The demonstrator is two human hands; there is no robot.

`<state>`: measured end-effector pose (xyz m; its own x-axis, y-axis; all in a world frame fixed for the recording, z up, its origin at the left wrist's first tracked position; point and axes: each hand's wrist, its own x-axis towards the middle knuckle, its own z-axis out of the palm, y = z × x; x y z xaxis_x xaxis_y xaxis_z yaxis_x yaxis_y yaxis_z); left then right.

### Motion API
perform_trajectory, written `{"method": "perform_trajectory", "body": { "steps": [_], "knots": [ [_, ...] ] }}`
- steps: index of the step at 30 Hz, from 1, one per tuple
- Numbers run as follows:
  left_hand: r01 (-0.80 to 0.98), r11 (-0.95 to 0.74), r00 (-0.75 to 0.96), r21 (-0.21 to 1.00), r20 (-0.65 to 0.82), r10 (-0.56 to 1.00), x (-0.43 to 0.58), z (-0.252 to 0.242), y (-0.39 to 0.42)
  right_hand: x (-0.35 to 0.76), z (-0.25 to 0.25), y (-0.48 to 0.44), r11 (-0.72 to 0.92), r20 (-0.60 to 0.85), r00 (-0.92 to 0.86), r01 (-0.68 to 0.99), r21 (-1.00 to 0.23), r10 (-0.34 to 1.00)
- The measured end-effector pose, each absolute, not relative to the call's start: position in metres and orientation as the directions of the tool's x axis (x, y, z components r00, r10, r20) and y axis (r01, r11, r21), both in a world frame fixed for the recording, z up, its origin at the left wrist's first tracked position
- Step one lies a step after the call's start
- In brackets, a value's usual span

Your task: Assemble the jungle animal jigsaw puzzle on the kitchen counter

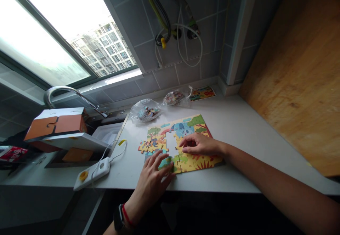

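Note:
A jigsaw puzzle (204,149) with cartoon animals and trees lies flat on the white counter, mostly joined. A gap shows the counter through its middle, left of centre. My left hand (154,174) rests over the puzzle's lower left part, fingers spread, fingertips touching the pieces. My right hand (199,144) lies on the right side of the gap. Its fingers are bent, with the tips on the puzzle; thumb and forefinger stand slightly apart, and I see nothing between them. An elephant picture (183,129) appears near the puzzle's top edge.
Behind the puzzle are two clear bags of loose pieces (146,111) (174,97) and a picture card (203,93). A white power strip (92,173) with a cable lies left. Farther left, an orange-and-white box (55,125) stands by the sink and tap (71,92). A wooden panel (300,79) rises right.

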<state>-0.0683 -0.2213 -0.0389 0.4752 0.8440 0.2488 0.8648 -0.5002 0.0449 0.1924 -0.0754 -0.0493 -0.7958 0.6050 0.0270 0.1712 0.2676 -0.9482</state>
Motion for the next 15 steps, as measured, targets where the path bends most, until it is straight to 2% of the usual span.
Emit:
{"method": "perform_trajectory", "body": {
  "steps": [6, 15],
  "knots": [
    [0.874, -0.477, 0.452, 0.095, 0.206, 0.868, -0.064, -0.034, -0.218, 0.193, -0.046, -0.076, 0.286, 0.017, -0.804, 0.191, -0.939, 0.594],
    [0.812, -0.581, 0.584, -0.055, 0.060, 0.810, -0.070, -0.031, -0.227, 0.192, -0.048, -0.076, 0.253, 0.012, -0.800, 0.176, -0.951, 0.600]
  ]
}}
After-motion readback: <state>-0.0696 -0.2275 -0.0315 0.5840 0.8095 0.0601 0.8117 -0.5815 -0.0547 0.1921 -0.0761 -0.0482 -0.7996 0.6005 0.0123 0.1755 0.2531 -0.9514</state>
